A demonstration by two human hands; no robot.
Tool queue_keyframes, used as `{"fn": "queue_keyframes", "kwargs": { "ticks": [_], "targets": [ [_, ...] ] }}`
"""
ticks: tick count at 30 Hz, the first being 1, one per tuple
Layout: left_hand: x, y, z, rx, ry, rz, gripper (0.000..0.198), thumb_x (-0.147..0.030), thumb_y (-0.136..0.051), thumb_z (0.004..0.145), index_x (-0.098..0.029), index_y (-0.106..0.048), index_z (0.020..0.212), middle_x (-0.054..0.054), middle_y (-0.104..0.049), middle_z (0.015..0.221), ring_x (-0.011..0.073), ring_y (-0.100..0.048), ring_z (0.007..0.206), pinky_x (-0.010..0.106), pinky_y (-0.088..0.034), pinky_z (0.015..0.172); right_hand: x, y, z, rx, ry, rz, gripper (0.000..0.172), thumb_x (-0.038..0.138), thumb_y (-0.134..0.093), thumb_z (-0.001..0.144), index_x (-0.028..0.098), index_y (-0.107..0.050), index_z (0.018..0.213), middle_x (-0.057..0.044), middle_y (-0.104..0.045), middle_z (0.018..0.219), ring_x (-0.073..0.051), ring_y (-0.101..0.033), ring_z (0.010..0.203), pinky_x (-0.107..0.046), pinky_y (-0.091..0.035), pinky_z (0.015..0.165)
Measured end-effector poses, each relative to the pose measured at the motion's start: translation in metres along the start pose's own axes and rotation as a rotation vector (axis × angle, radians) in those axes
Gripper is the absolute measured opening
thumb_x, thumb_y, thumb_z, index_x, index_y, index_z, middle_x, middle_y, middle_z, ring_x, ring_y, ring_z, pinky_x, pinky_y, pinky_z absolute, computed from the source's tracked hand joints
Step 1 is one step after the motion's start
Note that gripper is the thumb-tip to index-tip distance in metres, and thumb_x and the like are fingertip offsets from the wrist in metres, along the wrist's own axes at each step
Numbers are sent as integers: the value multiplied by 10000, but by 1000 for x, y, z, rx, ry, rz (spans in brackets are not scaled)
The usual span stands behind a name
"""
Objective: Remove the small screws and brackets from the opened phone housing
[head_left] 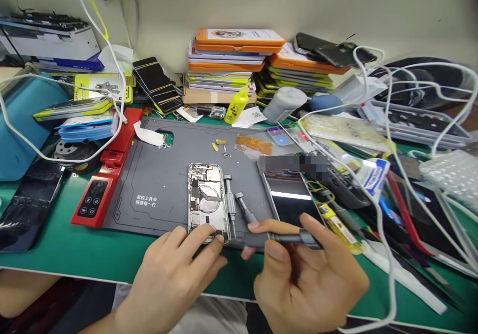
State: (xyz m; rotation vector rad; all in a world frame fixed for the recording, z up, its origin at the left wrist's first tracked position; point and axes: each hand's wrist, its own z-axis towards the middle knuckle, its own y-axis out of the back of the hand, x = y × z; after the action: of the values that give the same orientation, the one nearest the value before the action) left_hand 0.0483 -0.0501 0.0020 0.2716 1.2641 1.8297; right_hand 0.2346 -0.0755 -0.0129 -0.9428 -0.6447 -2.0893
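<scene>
An opened phone (207, 199), back off and insides showing, lies on a dark grey work mat (157, 174). My left hand (175, 274) rests at its lower edge, thumb and forefinger pinched together at the bottom right corner. My right hand (309, 279) is closed on a grey screwdriver (284, 238) held sideways, its tip pointing left toward my left fingertips. Two more grey screwdrivers (237, 207) lie on the mat just right of the phone. A detached phone screen (289, 199) lies face up to the right.
A red device with buttons (100, 189) borders the mat's left side. Stacked orange and yellow boxes (235, 57), a yellow bottle (237, 105) and a white bottle (284, 104) stand behind. White cables (384, 140) and clutter crowd the right; a dark phone (26, 204) lies far left.
</scene>
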Motion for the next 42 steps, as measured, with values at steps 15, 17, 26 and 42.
{"fn": "queue_keyframes", "kwargs": {
  "ticks": [15,17,26,42],
  "targets": [
    [-1,0,3,-46,-5,-10,286,-214,-483,1227,-162,-761,1265,39,-842,1217,198,-589,758,352,-478,631,4,1,-1,17,36,121,447,164,-713,1079,235,-673,1518,-40,-842,950,-150,-751,608,-246,-645,468],
    [-1,0,4,-48,-6,-5,287,-206,-483,1226,-159,-765,1258,39,-843,1208,198,-584,752,348,-471,628,3,2,-1,16,60,129,472,137,-722,1063,213,-670,1525,-44,-842,952,-160,-770,645,-246,-653,478],
    [0,-2,3,-49,-15,3,257,-206,-515,1216,-150,-762,1264,47,-844,1216,201,-576,752,356,-468,636,0,2,-2,26,83,128,533,92,-713,1056,208,-645,1572,-48,-834,984,-141,-765,627,-242,-681,514],
    [0,-1,2,-31,-21,24,260,-184,-521,1210,-149,-773,1264,53,-850,1236,197,-596,751,360,-476,632,0,0,0,27,77,132,557,74,-705,1056,244,-651,1583,-39,-826,982,-150,-816,710,-210,-678,515]
  ]
}}
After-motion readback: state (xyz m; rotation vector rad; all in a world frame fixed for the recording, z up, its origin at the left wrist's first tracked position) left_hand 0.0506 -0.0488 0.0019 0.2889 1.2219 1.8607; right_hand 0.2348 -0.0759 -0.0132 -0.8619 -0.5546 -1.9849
